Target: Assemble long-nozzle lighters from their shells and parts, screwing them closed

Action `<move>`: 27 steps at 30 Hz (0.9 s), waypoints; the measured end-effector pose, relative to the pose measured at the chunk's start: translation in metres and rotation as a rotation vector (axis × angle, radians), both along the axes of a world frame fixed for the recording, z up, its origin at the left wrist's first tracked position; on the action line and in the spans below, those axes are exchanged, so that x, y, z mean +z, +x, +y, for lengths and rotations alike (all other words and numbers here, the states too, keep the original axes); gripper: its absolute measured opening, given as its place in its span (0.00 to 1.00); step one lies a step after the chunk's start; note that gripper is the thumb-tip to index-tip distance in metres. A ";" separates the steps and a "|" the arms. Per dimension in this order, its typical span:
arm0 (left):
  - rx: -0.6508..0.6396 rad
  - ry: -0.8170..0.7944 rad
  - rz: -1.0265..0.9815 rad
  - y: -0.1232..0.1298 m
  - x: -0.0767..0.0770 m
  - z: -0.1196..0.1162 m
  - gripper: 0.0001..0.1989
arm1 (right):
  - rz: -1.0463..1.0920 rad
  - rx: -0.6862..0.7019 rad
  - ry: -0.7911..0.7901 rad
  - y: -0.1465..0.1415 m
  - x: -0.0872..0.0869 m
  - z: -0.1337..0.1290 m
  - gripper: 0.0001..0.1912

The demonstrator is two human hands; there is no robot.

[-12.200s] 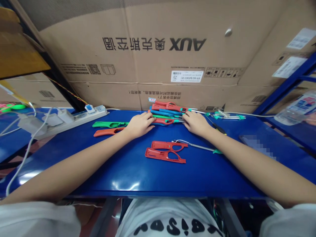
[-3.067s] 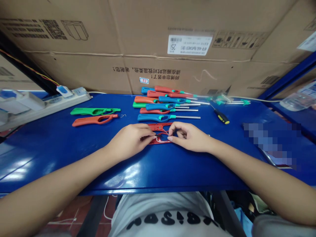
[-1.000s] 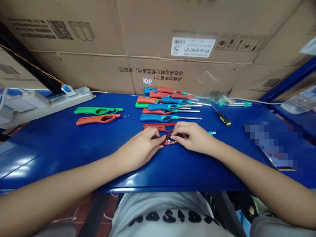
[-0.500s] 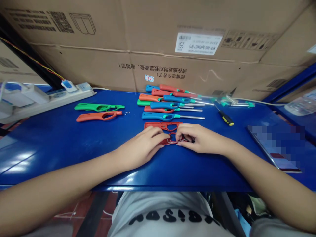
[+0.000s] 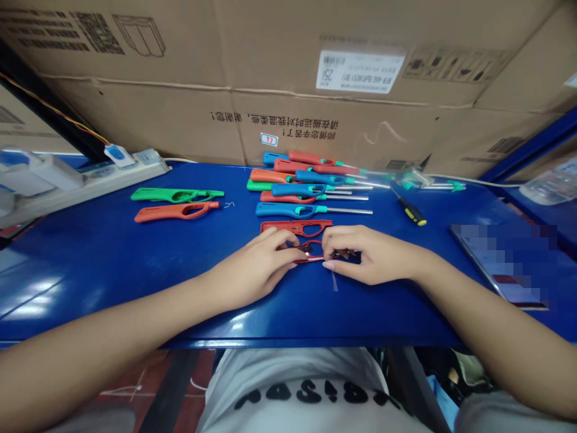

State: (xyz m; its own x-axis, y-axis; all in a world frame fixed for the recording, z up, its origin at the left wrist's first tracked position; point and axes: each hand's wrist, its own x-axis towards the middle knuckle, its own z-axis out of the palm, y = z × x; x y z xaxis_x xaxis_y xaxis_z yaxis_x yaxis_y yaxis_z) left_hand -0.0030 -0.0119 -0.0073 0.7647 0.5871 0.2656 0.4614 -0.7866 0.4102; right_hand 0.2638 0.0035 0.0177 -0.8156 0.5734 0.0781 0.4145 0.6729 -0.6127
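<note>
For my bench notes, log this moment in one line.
left hand: on near red shell | right hand: at same shell | far red shell: just beyond

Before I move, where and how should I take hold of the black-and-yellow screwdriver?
I'd pinch the screwdriver around its thick handle, coming from the front right, probably with your right hand, which is nearer. It lies with the handle angled toward you, while the thin shaft points away, toward the metal tubes of the lighters, where gripping looks more awkward.
</note>
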 end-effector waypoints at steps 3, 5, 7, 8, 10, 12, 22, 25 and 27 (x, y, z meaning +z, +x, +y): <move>0.002 -0.008 0.009 0.000 0.001 0.000 0.14 | -0.010 -0.023 0.042 -0.003 -0.002 0.000 0.13; 0.001 -0.012 0.011 0.000 0.002 0.000 0.14 | -0.031 -0.061 0.066 -0.005 -0.003 0.000 0.09; 0.000 -0.017 0.015 0.000 0.002 0.000 0.15 | -0.048 -0.096 0.068 -0.006 -0.004 0.001 0.04; -0.001 -0.019 0.018 0.000 0.001 0.000 0.15 | -0.051 -0.106 0.062 -0.006 -0.004 0.001 0.03; -0.001 -0.021 0.024 0.000 0.001 0.000 0.15 | -0.046 -0.109 0.041 -0.005 -0.004 0.002 0.02; -0.001 -0.019 0.024 0.000 0.001 0.000 0.15 | -0.032 -0.104 0.017 -0.004 -0.004 0.003 0.02; 0.009 -0.030 0.029 -0.001 0.003 0.000 0.13 | 0.021 -0.068 0.043 -0.003 -0.006 0.004 0.07; 0.013 -0.012 0.026 -0.001 0.003 0.000 0.13 | 0.011 -0.057 0.098 -0.004 -0.005 0.002 0.09; 0.015 0.005 0.027 -0.001 0.002 0.001 0.13 | -0.012 -0.048 0.114 -0.005 -0.003 0.001 0.10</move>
